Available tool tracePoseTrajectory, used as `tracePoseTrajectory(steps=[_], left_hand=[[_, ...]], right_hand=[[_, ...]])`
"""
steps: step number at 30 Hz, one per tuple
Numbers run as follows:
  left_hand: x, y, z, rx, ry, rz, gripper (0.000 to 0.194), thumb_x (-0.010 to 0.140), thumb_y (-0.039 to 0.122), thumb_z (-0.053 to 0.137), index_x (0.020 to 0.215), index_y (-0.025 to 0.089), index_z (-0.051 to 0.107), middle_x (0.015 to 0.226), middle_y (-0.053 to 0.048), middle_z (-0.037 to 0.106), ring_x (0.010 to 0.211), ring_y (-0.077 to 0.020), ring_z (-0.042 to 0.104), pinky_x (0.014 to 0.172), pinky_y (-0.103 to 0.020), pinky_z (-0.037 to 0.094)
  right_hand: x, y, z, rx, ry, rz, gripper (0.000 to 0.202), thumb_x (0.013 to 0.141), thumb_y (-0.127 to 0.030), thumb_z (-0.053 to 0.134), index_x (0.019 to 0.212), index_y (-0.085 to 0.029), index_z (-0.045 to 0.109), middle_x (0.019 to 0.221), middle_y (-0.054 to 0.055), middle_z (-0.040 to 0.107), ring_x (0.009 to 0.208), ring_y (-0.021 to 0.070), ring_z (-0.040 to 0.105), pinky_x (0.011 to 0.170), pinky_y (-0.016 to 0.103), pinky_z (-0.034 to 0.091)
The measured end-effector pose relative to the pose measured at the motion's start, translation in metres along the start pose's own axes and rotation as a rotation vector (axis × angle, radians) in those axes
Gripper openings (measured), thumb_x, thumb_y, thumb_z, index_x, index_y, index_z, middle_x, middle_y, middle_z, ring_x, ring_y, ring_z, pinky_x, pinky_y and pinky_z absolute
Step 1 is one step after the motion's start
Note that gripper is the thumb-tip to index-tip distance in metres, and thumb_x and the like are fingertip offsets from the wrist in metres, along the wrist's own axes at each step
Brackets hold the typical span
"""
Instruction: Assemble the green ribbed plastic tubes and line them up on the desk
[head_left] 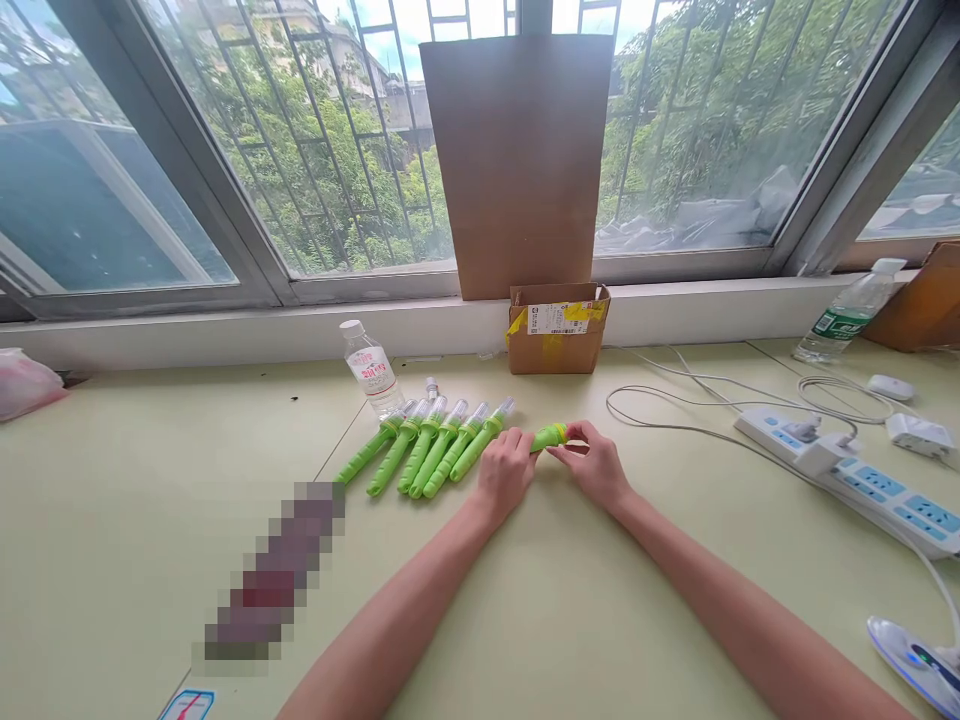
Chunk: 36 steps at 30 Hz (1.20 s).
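My left hand (511, 466) is closed around a green plastic tube (547, 438), low over the pale table. At the tube's yellow-edged right end, the fingers of my right hand (596, 464) are pinched together; whether they also hold a small part there is hidden. Left of my hands lie several similar green tubes (442, 450) with clear tips, side by side and slanting away from me. Their ridged handles point toward me. The nearest of them almost touches my left hand.
Behind the tubes stands a water bottle (373, 370), with a tiny bottle (431, 389) beside it. A small cardboard box (556, 345) sits by the window. To the right are a power strip (862, 480), loose cables (675, 430) and another bottle (846, 312). A pixelated patch covers something at left.
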<state>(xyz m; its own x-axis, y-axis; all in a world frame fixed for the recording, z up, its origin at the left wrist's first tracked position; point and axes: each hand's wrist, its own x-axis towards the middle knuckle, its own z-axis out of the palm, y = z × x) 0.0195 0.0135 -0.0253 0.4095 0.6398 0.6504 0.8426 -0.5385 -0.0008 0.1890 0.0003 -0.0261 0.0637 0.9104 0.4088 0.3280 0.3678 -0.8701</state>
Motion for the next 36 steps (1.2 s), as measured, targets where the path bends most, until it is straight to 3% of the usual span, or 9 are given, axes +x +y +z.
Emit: tracePoseTrajectory(steps=[8,17,21,25,29,36], left_hand=[[-0.0001,0.0001,0.0003,-0.017,-0.049,-0.01,0.015,0.089,0.03,0.049,0.092,0.018,0.056,0.077,-0.003,0.058,0.071,-0.0159,0.056,0.06,-0.027,0.041],[0.0011,0.0007,-0.0019,-0.037,-0.172,-0.031,0.017,0.088,0.032,0.05,0.1,0.02,0.051,0.083,-0.002,0.059,0.068,-0.0151,0.057,0.049,-0.025,0.036],[0.0006,0.0001,-0.0006,-0.037,-0.12,-0.058,0.009,0.085,0.026,0.054,0.091,0.019,0.051,0.088,-0.003,0.058,0.065,-0.0133,0.055,0.046,-0.025,0.034],[-0.0006,-0.0002,0.0014,-0.02,-0.04,-0.019,0.009,0.087,0.025,0.05,0.081,0.019,0.051,0.078,-0.002,0.056,0.066,-0.0137,0.054,0.051,-0.025,0.035],[-0.0009,-0.0002,0.0012,-0.016,-0.009,0.02,0.01,0.088,0.026,0.051,0.083,0.018,0.052,0.075,-0.002,0.056,0.069,-0.0149,0.055,0.058,-0.027,0.038],[-0.0008,0.0011,0.0014,-0.032,-0.017,0.019,0.013,0.091,0.028,0.045,0.087,0.018,0.052,0.076,-0.003,0.058,0.07,-0.0156,0.056,0.058,-0.028,0.039]], right_hand=[[0.0002,-0.0011,0.0006,-0.02,0.029,-0.039,0.03,0.077,-0.048,0.062,0.086,-0.02,0.054,0.086,0.004,0.064,0.079,0.0185,0.062,0.079,0.043,0.058],[-0.0003,0.0033,0.0001,0.014,-0.008,0.037,0.034,0.075,-0.051,0.062,0.084,-0.02,0.056,0.084,0.004,0.064,0.073,0.0191,0.065,0.074,0.041,0.059],[-0.0006,0.0025,-0.0007,0.022,-0.018,0.044,0.032,0.075,-0.049,0.063,0.084,-0.02,0.055,0.085,0.004,0.064,0.073,0.019,0.066,0.075,0.041,0.058],[-0.0006,-0.0001,-0.0004,0.035,-0.007,0.014,0.032,0.076,-0.048,0.064,0.083,-0.02,0.052,0.091,0.005,0.064,0.079,0.0187,0.064,0.077,0.041,0.058],[-0.0002,0.0002,0.0007,0.02,0.011,-0.004,0.035,0.074,-0.049,0.065,0.086,-0.02,0.051,0.093,0.006,0.064,0.085,0.0202,0.063,0.077,0.042,0.058],[-0.0012,-0.0044,0.0011,0.034,0.041,-0.008,0.034,0.076,-0.052,0.063,0.084,-0.02,0.052,0.089,0.006,0.065,0.078,0.0194,0.064,0.079,0.045,0.058]])
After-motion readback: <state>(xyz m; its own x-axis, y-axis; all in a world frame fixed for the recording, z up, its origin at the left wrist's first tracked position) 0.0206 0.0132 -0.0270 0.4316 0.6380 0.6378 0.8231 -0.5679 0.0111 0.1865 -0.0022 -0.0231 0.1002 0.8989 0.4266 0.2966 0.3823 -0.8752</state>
